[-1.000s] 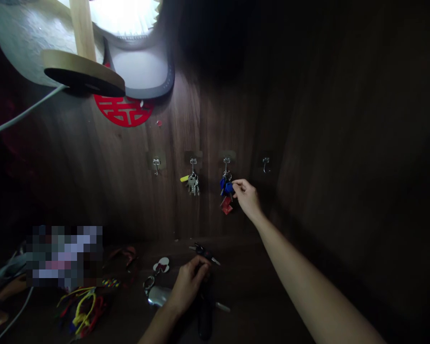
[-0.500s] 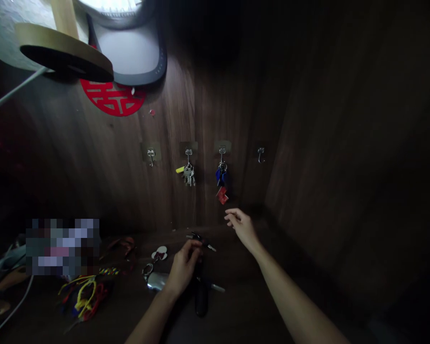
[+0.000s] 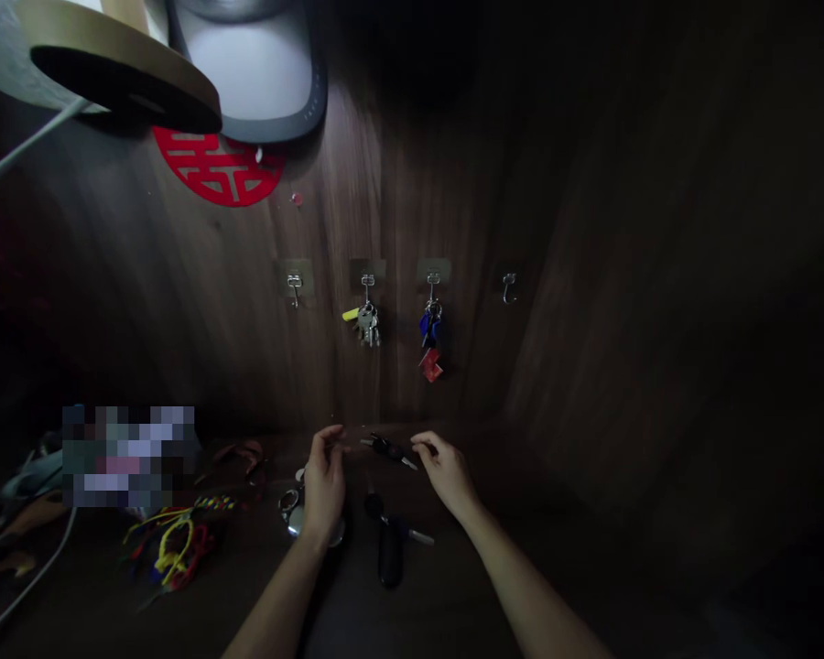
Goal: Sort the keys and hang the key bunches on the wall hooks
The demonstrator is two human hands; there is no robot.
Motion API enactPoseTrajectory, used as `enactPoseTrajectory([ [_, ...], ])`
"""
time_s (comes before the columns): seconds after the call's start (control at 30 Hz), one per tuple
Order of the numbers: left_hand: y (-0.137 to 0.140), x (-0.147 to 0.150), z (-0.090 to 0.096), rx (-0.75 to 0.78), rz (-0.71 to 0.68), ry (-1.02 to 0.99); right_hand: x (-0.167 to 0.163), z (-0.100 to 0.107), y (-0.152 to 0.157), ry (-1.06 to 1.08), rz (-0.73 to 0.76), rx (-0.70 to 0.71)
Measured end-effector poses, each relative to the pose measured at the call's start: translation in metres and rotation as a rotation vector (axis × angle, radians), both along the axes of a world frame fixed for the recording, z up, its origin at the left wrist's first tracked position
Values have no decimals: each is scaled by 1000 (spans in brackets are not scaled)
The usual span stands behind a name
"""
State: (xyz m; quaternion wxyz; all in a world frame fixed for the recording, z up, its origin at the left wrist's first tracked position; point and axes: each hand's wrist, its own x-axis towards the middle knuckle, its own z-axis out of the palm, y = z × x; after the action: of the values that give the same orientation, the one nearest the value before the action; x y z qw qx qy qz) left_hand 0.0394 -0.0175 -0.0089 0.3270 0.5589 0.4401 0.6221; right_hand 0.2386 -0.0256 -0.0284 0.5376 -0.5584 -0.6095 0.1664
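Black keys are flanked by left hand and right hand, untouched; both grips parted. Since earlier, right is lowered, left shifted leftward.

From the person's head, the one camera looks forward and down across the dark wooden surface to its back edge, squarely facing the upright wood panel beyond, near enough that the left hand and right hand stand large below mid-view.
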Motion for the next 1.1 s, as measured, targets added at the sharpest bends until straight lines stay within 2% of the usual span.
enactPoseTrajectory([
  [0.1,4,-3,-1,2,13,-12,-2,-1,-2,-93,11,9],
  [0.23,7,-3,-4,10,16,-25,-6,1,-6,-323,9,28],
  [0.33,7,-1,-6,9,16,0,-11,2,-7,-427,41,-18],
  [0.47,6,2,-9,21,11,138,-20,4,-6,-567,112,-113],
  [0.57,7,3,-12,23,-8,272,-25,5,-5,-645,167,-100],
  [0.93,8,1,-20,2,-126,543,-22,1,-14,-507,311,-28],
  [1.1,1,2,-16,12,-230,678,-20,-3,-15,-432,410,52],
])
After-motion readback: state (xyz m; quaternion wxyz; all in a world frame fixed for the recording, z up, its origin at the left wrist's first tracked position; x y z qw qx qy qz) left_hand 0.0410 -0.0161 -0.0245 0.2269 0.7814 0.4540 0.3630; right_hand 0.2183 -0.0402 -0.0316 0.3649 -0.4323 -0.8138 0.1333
